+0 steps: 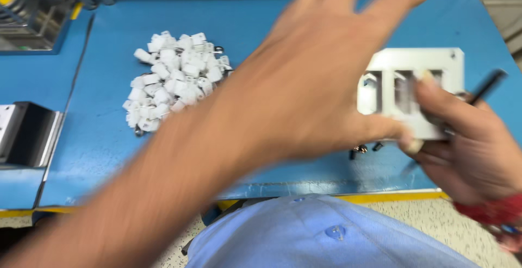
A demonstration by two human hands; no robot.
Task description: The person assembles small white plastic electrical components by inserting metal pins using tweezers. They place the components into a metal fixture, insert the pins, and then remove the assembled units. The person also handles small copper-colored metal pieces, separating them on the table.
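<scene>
My left hand sweeps across the middle of the view, blurred, fingers apart, with nothing seen in it. It passes above the blue table, between a heap of small white plastic parts and a white rectangular frame plate with several openings. My right hand grips the near edge of that plate at the right and also holds a thin dark rod-like tool that sticks out toward the upper right.
A few small dark screws lie near the table's front edge. A metal box stands at the left, another metal fixture at the far left corner. A yellow strip lines the table's front edge.
</scene>
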